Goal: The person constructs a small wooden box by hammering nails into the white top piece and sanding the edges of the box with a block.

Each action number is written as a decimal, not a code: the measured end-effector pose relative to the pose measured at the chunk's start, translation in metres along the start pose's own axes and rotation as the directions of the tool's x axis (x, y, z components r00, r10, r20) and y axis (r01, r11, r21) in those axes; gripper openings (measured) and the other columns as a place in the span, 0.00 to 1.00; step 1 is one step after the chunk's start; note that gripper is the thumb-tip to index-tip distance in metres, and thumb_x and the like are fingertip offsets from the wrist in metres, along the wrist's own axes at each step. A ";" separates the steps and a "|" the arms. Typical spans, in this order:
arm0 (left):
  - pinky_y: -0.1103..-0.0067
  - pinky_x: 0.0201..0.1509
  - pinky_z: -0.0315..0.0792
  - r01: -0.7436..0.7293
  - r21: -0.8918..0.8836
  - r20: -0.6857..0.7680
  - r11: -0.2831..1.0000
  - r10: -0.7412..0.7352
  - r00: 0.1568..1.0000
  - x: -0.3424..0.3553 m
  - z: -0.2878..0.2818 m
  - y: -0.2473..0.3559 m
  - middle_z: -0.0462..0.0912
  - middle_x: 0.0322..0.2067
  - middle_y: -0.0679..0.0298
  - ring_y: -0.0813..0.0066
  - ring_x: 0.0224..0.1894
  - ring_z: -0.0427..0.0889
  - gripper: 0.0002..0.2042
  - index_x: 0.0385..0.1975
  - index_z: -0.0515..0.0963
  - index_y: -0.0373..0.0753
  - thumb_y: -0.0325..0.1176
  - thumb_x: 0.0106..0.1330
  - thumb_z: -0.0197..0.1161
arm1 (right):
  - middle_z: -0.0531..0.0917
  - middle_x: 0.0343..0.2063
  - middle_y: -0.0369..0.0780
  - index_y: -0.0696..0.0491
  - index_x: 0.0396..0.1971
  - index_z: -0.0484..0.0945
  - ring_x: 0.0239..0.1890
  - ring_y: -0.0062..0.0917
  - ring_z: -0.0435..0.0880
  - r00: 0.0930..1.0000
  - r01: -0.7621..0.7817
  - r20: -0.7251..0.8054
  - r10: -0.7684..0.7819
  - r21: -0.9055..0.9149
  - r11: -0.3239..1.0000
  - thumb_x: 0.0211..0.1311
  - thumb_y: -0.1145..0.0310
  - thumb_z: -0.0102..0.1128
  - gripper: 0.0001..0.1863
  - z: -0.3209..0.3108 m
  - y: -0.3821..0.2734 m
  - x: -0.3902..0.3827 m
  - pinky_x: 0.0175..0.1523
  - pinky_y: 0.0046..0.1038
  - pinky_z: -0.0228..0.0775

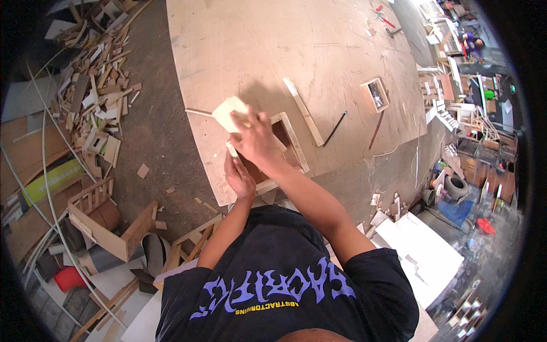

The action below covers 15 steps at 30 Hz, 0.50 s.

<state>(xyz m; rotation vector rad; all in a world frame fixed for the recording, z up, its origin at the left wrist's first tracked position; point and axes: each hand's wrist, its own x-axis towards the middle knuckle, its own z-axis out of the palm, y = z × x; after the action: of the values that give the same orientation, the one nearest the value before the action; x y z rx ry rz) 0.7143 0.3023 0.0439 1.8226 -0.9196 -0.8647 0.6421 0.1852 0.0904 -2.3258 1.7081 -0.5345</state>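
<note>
A rectangular wooden frame (295,142) lies at the table's near edge, right in front of me. My left hand (241,180) is closed around the frame's left side, and a pale end of wood sticks out above its fingers. Over the frame's far left part, my right hand (254,135) is closed on a pale yellow flat piece (231,113). Blur on that hand and piece keeps me from telling its exact kind. The right hand and forearm hide part of the frame.
On the wooden tabletop (239,45) lie a pale wood strip (303,112), a dark pencil-like stick (335,129), a small wooden box (374,95), a thin brown stick (376,131) and a hammer (393,32). Wood scraps (102,85) heap on the floor at left.
</note>
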 end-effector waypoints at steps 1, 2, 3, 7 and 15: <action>0.60 0.72 0.70 -0.035 -0.013 -0.020 0.999 0.035 0.999 -0.001 0.001 0.002 0.77 0.66 0.38 0.42 0.67 0.78 0.25 0.71 0.71 0.27 0.42 0.88 0.43 | 0.73 0.66 0.51 0.43 0.68 0.79 0.57 0.48 0.72 0.999 -0.001 0.037 0.000 0.022 1.000 0.62 0.52 0.74 0.34 -0.002 0.008 0.000 0.66 0.50 0.70; 0.60 0.71 0.70 -0.056 -0.018 -0.029 0.998 0.056 0.998 0.001 0.001 0.000 0.77 0.65 0.38 0.42 0.67 0.78 0.26 0.71 0.71 0.27 0.42 0.88 0.43 | 0.72 0.67 0.53 0.46 0.69 0.79 0.59 0.51 0.72 0.997 0.003 0.072 -0.006 0.048 0.999 0.63 0.51 0.73 0.35 -0.004 0.020 0.002 0.68 0.53 0.68; 0.60 0.71 0.70 -0.073 -0.023 -0.038 0.997 0.072 0.997 0.000 0.001 -0.004 0.78 0.65 0.38 0.42 0.67 0.78 0.26 0.71 0.71 0.27 0.42 0.88 0.43 | 0.71 0.68 0.56 0.48 0.69 0.78 0.61 0.53 0.72 0.994 0.005 0.112 -0.013 0.075 0.997 0.64 0.50 0.71 0.35 -0.006 0.034 0.003 0.70 0.57 0.66; 0.60 0.70 0.70 -0.133 0.033 -0.014 0.991 0.133 0.991 -0.001 0.003 0.005 0.78 0.64 0.38 0.42 0.66 0.78 0.25 0.71 0.71 0.27 0.42 0.88 0.43 | 0.72 0.68 0.53 0.41 0.69 0.79 0.60 0.53 0.72 0.972 -0.186 -0.159 0.176 -0.053 0.981 0.64 0.50 0.71 0.33 -0.017 0.122 0.005 0.68 0.56 0.65; 0.60 0.67 0.72 0.001 0.040 -0.009 0.999 -0.001 1.000 -0.001 -0.001 -0.003 0.80 0.61 0.37 0.41 0.63 0.80 0.25 0.69 0.72 0.26 0.40 0.88 0.42 | 0.71 0.68 0.52 0.38 0.68 0.81 0.58 0.48 0.71 0.995 -0.011 0.102 0.008 0.034 0.999 0.63 0.47 0.72 0.33 -0.010 0.018 -0.008 0.65 0.53 0.68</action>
<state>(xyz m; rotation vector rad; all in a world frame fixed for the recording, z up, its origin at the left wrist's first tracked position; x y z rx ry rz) 0.7152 0.3044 0.0417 1.8603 -0.9365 -0.8436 0.6202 0.1876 0.0913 -2.2781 1.6500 -0.4320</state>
